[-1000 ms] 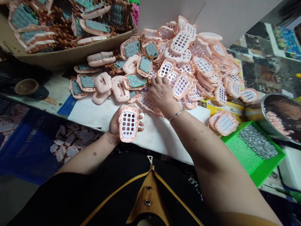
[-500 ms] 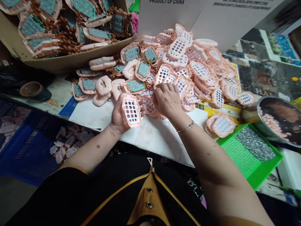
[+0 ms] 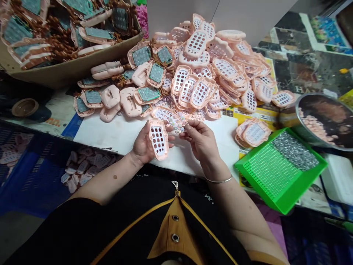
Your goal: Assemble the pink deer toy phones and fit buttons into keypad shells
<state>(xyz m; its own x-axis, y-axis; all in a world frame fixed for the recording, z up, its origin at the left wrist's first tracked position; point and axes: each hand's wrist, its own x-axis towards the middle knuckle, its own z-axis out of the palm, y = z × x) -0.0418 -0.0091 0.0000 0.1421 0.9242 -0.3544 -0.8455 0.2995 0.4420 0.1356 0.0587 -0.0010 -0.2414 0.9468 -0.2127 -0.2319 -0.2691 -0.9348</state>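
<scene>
My left hand (image 3: 143, 145) is closed around a pink plastic shell (image 3: 159, 140) with rows of round holes, its inner side facing up. Just to the right, my right hand (image 3: 200, 140) pinches a small translucent button pad (image 3: 178, 123) dotted with coloured keys, held by its right edge. The pad is close to the shell's upper right side; whether they touch I cannot tell. Beyond both hands lies a heap of similar pink shells (image 3: 202, 92). Left of that heap are assembled pink halves with green circuit boards (image 3: 149, 94).
A cardboard box (image 3: 82, 60) of board-fitted halves stands at the back left. On the right are a green basket (image 3: 264, 191) with small metal screws, a metal bowl (image 3: 300, 106) of small pink parts and a short shell stack (image 3: 255, 132). Blue crates (image 3: 35, 176) sit below left.
My right hand has come back from the heap toward me, now with the button pad in its fingers. My left hand still holds the shell, slightly lower and farther right.
</scene>
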